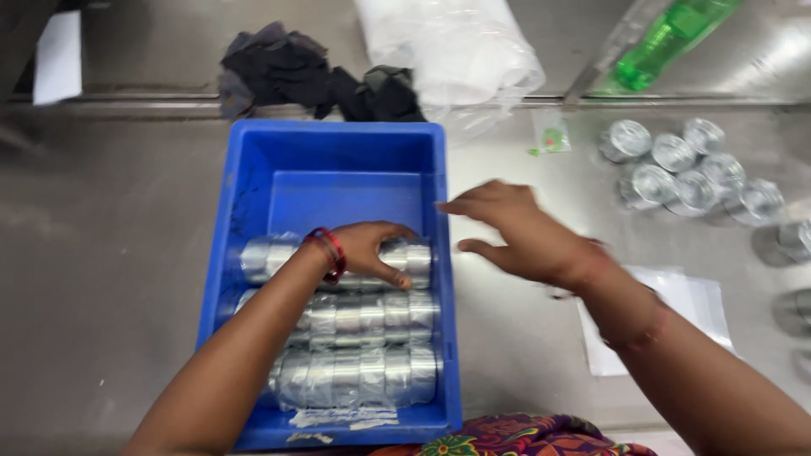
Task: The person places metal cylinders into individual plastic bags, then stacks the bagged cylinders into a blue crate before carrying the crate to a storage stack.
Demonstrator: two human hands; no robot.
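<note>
Blue crate (pixel 253 169) holding three wrapped rows of metal rings; my left hand (pixel 372 247) presses down on the top row (pixel 262 257), fingers curled over it, seemingly seating it. My right hand (pixel 524 232) hovers open and empty just beside the crate. About six loose rings (pixel 688 169) lie well apart on the steel table (pixel 101 253).

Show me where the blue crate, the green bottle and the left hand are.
blue crate (pixel 338 139): head view, far rim.
green bottle (pixel 667 38): head view, middle of body.
left hand (pixel 372 247): head view, back of hand.
</note>
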